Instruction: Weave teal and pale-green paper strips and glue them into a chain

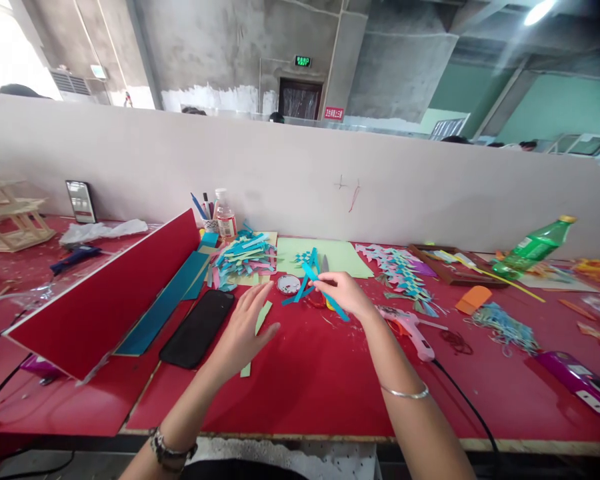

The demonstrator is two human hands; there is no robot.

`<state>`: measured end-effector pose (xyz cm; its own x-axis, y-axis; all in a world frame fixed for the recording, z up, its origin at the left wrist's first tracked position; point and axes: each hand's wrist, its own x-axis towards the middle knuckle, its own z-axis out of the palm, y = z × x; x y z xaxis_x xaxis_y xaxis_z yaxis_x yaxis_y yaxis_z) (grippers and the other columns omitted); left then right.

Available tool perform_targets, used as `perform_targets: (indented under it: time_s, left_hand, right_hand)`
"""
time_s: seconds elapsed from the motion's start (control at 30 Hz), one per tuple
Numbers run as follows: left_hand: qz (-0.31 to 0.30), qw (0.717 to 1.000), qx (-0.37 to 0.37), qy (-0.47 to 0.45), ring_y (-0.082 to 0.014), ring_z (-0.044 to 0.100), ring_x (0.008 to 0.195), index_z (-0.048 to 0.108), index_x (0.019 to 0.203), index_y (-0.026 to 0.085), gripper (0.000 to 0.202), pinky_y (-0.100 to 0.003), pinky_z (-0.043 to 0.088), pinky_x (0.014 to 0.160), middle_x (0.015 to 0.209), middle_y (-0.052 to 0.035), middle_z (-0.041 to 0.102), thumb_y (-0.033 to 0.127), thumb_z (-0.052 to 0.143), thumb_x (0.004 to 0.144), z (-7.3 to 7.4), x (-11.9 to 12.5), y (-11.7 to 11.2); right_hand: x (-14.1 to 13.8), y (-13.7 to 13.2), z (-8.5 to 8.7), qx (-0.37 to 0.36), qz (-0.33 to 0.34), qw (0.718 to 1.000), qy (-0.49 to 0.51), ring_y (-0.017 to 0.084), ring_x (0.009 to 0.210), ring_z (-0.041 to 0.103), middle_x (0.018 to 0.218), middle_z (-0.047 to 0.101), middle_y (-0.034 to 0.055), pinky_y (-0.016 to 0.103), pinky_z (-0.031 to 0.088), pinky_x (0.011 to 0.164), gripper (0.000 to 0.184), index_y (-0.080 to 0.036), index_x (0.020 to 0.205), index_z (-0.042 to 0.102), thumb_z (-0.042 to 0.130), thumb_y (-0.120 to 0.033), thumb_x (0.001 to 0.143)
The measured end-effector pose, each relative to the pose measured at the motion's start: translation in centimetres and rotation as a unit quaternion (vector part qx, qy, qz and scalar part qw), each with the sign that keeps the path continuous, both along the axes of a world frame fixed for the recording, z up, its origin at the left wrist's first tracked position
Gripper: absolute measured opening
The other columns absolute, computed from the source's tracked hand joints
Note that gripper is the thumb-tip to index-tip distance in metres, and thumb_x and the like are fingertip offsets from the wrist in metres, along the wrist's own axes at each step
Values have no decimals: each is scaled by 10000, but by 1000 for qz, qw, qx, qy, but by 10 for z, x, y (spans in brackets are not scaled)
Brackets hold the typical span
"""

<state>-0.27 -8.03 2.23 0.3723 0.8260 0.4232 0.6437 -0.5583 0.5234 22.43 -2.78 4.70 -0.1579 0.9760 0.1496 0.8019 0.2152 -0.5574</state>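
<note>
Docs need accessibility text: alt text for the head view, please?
The person's right hand pinches woven blue paper strips above a red table, while the open left hand is over a pale green paper strip. A black flat phone lies left of them, a pink glue gun right.

Bright daylight, blown-out upper-left window, wide-angle bending at blurred edges.

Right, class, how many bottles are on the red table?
2. A small clear bottle stands beside the pen cup; a green bottle lies tilted at far right. Clutter may hide others.
</note>
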Motion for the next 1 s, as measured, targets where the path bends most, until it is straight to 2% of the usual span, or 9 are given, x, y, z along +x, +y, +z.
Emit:
perform_targets:
  time_s: [0.1, 0.17, 0.3, 0.37, 0.47, 0.6, 0.7, 0.8, 1.0]
  left_hand:
    - [-37, 998, -8, -43, -251, 135, 1267, 164, 1318, 276, 659, -468, 42, 1021, 1374, -58, 235, 311, 504, 756, 17, 18, 10]
    - [-97, 987, -43, -118, -271, 143, 1263, 147, 1328, 248, 740, -443, 106, 1017, 1382, -88, 209, 362, 550, 718, 27, 27, 20]
    - [-189, 940, -160, -234, -227, 432, 1073, 313, 1270, 223, 549, -356, 323, 910, 1174, -94, 479, 412, 455, 775, 35, 42, 35]
    - [-199, 920, -219, -257, -194, 510, 937, 447, 1170, 192, 466, -313, 376, 842, 980, -59, 578, 449, 423, 782, 31, 49, 38]
    - [-174, 874, -329, -312, -172, 558, 776, 565, 976, 142, 473, -280, 420, 741, 780, -40, 612, 529, 396, 763, 18, 59, 40]
    - [-209, 758, -476, -393, -151, 579, 642, 550, 963, 124, 485, -287, 445, 658, 730, -61, 611, 536, 382, 770, 2, 67, 40]
    - [-225, 717, -507, -421, -124, 571, 615, 552, 925, 134, 418, -268, 446, 648, 730, -54, 595, 496, 405, 780, -5, 68, 36]
    - [-208, 730, -493, -426, -81, 531, 528, 541, 888, 147, 365, -215, 423, 550, 679, -9, 553, 478, 448, 765, -8, 68, 30]
    - [-171, 841, -401, -322, -19, 387, 355, 517, 697, 129, 361, -158, 281, 392, 492, 67, 409, 463, 412, 781, -10, 62, 29]
  right_hand:
    - [-5, -23, 14, -53, 142, 963, 222, 89, 568, 485, 751, 594, 9, 208, 367, 512, 299, -176, 856, 631, 475, -412, 759]
    - [-8, -32, 18, -82, 192, 927, 312, 72, 532, 473, 721, 579, 4, 207, 369, 507, 265, -179, 842, 640, 514, -392, 744]
    - [-11, -37, 15, -115, 224, 890, 380, 48, 449, 434, 645, 563, -6, 212, 364, 491, 231, -171, 800, 645, 543, -368, 733]
    - [-11, -35, 9, -114, 209, 884, 403, 50, 443, 435, 649, 567, -2, 217, 368, 485, 232, -168, 774, 636, 547, -376, 727]
    - [-12, -30, 0, -54, 129, 891, 432, 72, 506, 466, 640, 543, -7, 220, 387, 507, 237, -176, 720, 621, 539, -398, 721]
    - [-18, -21, -11, 63, 16, 911, 408, 136, 850, 509, 860, 543, 26, 233, 414, 692, 215, -193, 692, 642, 563, -393, 687]
    - [-23, -16, -20, 73, -27, 898, 433, 157, 978, 478, 926, 551, 36, 253, 389, 796, 198, -191, 673, 633, 570, -379, 673]
    - [-27, -13, -29, 37, -32, 882, 469, 166, 980, 487, 894, 581, 43, 256, 390, 791, 214, -176, 605, 594, 578, -383, 659]
    - [-27, -12, -30, 10, -32, 874, 485, 145, 787, 546, 802, 595, 24, 258, 419, 689, 273, -179, 742, 560, 602, -421, 622]
